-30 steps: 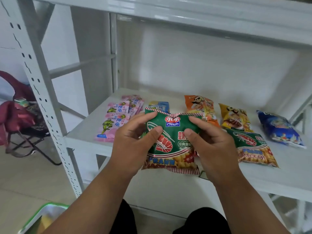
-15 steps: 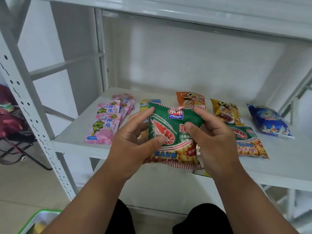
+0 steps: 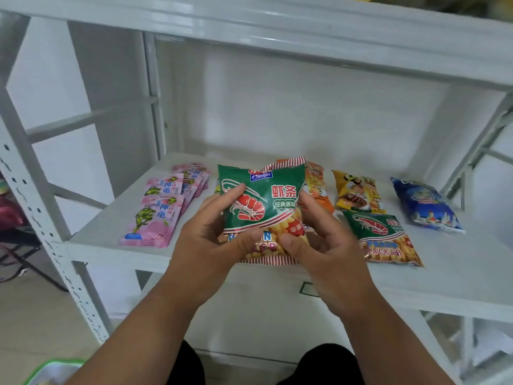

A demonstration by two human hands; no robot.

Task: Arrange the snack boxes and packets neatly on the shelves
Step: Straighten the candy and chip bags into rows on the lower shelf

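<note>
both hands hold a puffy green foil prawn-cracker packet with a red shrimp print (image 3: 262,207) upright above the front edge of the white metal shelf (image 3: 458,276). the left hand (image 3: 211,240) grips its left side, thumb across the lower front and fingers curled over the upper left part. the right hand (image 3: 319,245) grips the right side, thumb pressed on the lower front near the left thumb, fingers wrapped behind the packet's right edge. the packet's red-and-white striped seals run along its top and bottom.

on the shelf, toward the left edge, a fanned row of flat pink packets with a green turtle print (image 3: 163,207) runs from the front edge toward the back, each overlapping the next. behind the held packet an orange snack packet (image 3: 317,187) lies partly hidden. to its right lies a yellow snack packet (image 3: 358,194), and just in front of that a second green prawn-cracker packet (image 3: 383,237) lies flat near the front edge. a dark blue puffy snack packet (image 3: 424,204) lies apart from these, toward the shelf's right edge.

a white perforated upright post (image 3: 36,207) stands at the shelf's front left corner. a green-rimmed container (image 3: 47,370) shows at the bottom left, on the floor.
</note>
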